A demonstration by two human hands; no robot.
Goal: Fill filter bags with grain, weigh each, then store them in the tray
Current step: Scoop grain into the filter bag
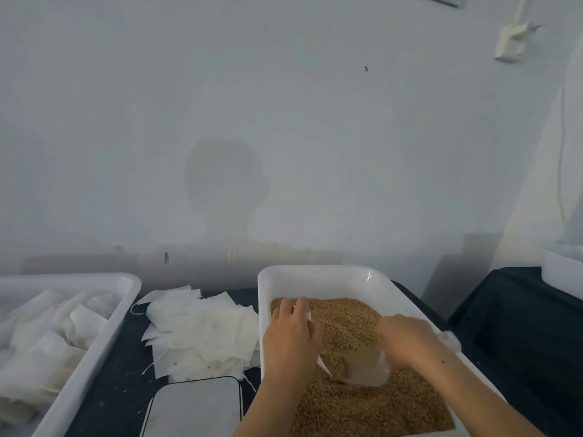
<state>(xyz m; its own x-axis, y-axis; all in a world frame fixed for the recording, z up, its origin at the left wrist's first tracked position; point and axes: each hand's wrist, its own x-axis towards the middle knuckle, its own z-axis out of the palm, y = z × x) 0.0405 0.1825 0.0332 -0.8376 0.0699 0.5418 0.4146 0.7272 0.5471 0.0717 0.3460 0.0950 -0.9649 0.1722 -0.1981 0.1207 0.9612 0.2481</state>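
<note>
From the head camera, we see both hands in the grain bin (pixel 318 279) at the right side of the tabletop (pixel 120 383). Our left hand (pixel 291 337) pinches one edge of a filter bag (pixel 366 369), and our right hand (pixel 405 340) curls round the other edge. The bag lies low in the grain (pixel 362 402), partly filled. Empty bags (pixel 202 332) are piled in the middle. A scale (pixel 195 408) sits at the near edge. The tray (pixel 104 339) with filled bags (pixel 41 348) stands at the left.
</note>
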